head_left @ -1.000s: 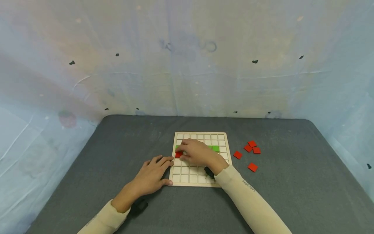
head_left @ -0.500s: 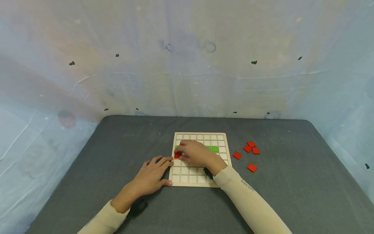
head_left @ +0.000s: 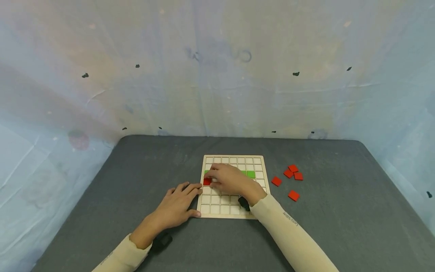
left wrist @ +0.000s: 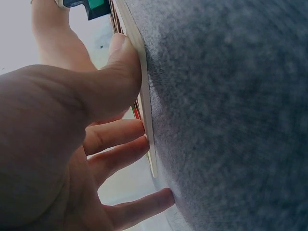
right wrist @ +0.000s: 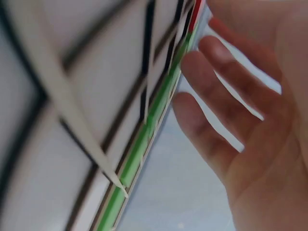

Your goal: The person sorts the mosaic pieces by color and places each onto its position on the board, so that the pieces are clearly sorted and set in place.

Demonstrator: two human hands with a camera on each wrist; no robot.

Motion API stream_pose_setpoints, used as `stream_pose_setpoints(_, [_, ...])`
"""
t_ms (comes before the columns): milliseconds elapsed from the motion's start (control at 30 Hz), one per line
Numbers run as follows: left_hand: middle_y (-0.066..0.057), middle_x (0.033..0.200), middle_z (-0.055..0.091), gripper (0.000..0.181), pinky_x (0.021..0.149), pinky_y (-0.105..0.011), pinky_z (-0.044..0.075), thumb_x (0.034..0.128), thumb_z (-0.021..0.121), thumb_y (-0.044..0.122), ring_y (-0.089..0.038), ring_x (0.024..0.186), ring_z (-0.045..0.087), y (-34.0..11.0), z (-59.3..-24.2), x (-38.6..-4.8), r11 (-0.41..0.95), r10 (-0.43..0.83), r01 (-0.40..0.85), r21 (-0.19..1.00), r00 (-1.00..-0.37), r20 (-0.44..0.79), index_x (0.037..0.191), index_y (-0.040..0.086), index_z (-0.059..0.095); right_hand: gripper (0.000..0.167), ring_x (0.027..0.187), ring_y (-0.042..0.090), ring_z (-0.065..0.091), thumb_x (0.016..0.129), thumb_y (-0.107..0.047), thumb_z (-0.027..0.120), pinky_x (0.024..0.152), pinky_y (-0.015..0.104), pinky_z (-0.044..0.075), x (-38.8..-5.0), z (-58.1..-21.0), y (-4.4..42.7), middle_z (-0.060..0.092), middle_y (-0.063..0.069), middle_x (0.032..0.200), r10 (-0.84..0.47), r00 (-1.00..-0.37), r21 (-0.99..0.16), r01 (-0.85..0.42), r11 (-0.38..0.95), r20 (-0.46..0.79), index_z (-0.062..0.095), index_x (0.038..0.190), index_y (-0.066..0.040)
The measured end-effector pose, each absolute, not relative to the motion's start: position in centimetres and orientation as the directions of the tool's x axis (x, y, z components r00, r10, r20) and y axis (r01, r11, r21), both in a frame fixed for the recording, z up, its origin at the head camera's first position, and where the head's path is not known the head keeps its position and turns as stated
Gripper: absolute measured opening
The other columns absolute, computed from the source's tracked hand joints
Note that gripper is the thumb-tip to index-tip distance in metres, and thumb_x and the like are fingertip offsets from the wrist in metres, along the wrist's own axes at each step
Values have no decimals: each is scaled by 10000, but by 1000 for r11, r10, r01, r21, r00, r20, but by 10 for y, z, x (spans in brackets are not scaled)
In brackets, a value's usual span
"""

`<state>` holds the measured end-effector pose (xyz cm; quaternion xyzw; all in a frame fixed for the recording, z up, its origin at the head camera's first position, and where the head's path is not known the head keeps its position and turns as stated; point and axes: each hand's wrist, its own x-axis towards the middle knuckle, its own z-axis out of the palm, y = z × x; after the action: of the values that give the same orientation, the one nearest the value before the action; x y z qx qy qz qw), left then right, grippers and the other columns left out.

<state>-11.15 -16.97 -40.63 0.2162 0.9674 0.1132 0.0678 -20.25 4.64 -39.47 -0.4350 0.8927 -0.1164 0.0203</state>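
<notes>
A square wooden grid board (head_left: 234,216) lies on the grey table in the head view. Near its left edge, a red square tile (head_left: 207,181) is at a cell of the leftmost column. The thumb and index finger of my right hand (head_left: 231,178) pinch at this tile; the other fingers spread loosely in the right wrist view. A row of green tiles (head_left: 250,174) runs just beyond it, partly hidden under the right hand. My left hand (head_left: 175,207) rests with spread fingers against the board's left edge, thumb touching the near corner.
Several loose red tiles (head_left: 293,195) lie on the grey table (head_left: 340,211) right of the board. A pale cloth wall (head_left: 217,94) rises behind the table and along its sides. Dark wrist devices (head_left: 244,203) sit under both wrists.
</notes>
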Motion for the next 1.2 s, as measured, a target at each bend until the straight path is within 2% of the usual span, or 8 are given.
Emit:
stream_pose_setpoints(300, [40,1559,419,720,1061,-669,365,835,728,503,-380,1436,377,-168,-408,-113,884,427,400,243,-901,-72,1452,201,511,304,983,140,630,955,-266,691,873,324,546,-188,-385,83,644,-12,1146,-772,-628,-187,-773,606,97,684,1251,-197])
stream_pose_setpoints(567, [23,1557,419,709,1064,-673,359,836,746,470,-385,1436,374,-169,-407,-113,878,432,405,255,-900,-62,1445,186,518,273,899,110,617,925,-236,727,766,292,530,-175,-387,142,648,-34,1106,-748,-648,-161,-761,628,142,701,1194,-201])
stream_pose_setpoints(700, [27,1560,414,710,1064,-673,359,837,740,480,-383,1438,371,-169,-407,-114,876,436,407,258,-898,-66,1446,189,518,258,910,106,616,920,-239,732,775,302,530,-169,-392,172,647,-46,1091,-736,-660,-146,-751,644,151,708,1174,-203])
stream_pose_setpoints(900, [35,1567,407,717,1066,-671,361,841,730,492,-384,1441,368,-169,-409,-114,879,435,405,252,-898,-72,1455,194,511,296,931,83,610,910,-281,742,785,290,537,-158,-398,211,643,-63,1094,-691,-707,-118,-706,698,150,699,1195,-215])
stream_pose_setpoints(1000, [31,1566,407,717,1062,-670,365,843,731,487,-386,1438,370,-169,-409,-114,879,435,407,249,-898,-67,1456,191,508,327,950,99,613,900,-294,752,801,320,545,-152,-399,229,643,-53,1114,-665,-730,-73,-680,730,159,693,1214,-223])
stream_pose_setpoints(1200, [21,1566,407,702,1058,-679,361,849,730,473,-396,1438,366,-168,-406,-114,877,439,410,251,-896,-71,1449,180,514,325,896,104,621,875,-291,776,763,347,540,-142,-400,260,652,-61,1119,-625,-759,-44,-641,766,181,710,1185,-222])
